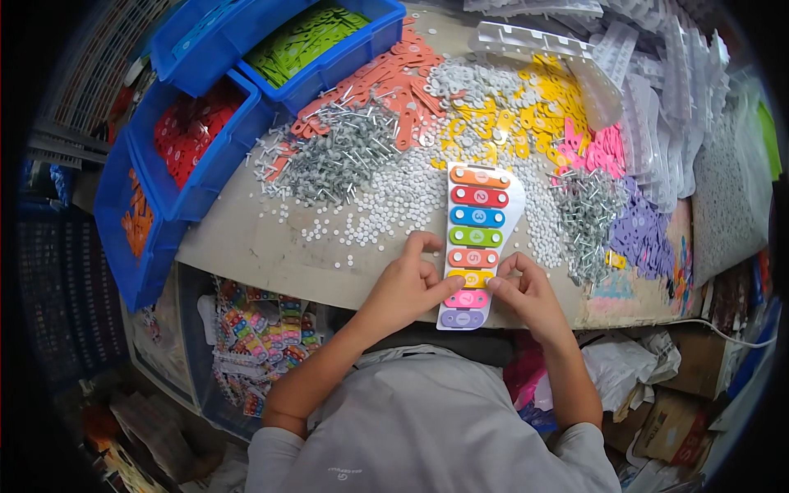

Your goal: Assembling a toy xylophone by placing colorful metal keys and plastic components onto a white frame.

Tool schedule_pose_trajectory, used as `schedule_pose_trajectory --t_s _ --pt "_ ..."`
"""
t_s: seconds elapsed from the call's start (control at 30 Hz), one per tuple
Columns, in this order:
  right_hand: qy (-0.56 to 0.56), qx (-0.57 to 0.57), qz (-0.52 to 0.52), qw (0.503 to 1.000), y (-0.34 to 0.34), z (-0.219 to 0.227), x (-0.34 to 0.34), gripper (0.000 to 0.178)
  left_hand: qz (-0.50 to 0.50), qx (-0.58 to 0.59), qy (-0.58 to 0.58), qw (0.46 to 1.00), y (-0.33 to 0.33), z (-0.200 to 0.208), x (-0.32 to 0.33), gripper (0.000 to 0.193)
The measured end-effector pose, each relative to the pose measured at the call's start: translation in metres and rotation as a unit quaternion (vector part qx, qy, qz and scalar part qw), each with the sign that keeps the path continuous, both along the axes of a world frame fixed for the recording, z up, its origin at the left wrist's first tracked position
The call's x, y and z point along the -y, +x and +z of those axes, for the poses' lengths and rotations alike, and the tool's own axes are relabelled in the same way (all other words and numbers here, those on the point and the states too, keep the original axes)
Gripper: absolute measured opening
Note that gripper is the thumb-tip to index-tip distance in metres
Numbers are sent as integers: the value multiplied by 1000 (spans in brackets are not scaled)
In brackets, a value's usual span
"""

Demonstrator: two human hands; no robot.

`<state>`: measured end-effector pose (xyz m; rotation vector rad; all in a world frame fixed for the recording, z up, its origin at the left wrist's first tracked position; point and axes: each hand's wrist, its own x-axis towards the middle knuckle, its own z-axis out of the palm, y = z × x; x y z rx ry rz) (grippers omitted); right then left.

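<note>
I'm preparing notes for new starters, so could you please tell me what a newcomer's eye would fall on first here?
Probably the white panel with its rainbow of eight bars, at the table's near edge between the left hand and right hand. Next, perhaps, the heap of silver pins beyond it to the left, and the blue bins at the table's left side.

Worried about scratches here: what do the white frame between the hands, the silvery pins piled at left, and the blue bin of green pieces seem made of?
White frame: likely moulded plastic, smooth; even white and rounded corners suggest it.
Silvery pins: probably metal, shiny; thin shafts glint.
Blue bin: apparently plastic, slightly glossy; uniform colour and thick rim.
</note>
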<state>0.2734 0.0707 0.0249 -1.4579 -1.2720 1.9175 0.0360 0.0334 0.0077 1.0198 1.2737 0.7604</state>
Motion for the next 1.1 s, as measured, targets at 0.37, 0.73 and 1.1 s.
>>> schedule_pose_trajectory --t_s 0.37,0.73,1.1 --pt "-90 -16 93 991 1 1 -16 33 -98 -41 13 994 -8 -8 -18 48" --pt "-88 -32 112 989 -2 -3 -20 38 -71 72 -78 992 -4 -2 -19 30" --pt "-39 -22 34 998 9 -14 -6 27 -40 61 -42 996 -12 6 0 34"
